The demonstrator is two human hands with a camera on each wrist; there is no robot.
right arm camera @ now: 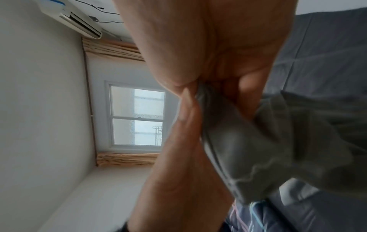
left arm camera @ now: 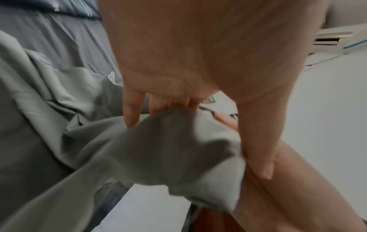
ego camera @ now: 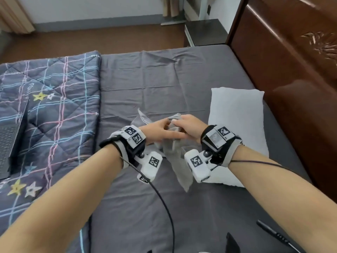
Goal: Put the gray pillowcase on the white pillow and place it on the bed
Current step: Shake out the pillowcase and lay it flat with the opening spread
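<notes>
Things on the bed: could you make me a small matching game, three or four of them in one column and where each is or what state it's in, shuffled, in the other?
Column one:
1. gray pillowcase
2. white pillow
3. patterned quilt
4. laptop

Column two:
A. lies bare beside the wooden headboard
B. rests on the quilt at the far left
C. bunched up, gripped by the left hand and the right hand
D. folded over the left part of the bed

Pairs: 1-C, 2-A, 3-D, 4-B
</notes>
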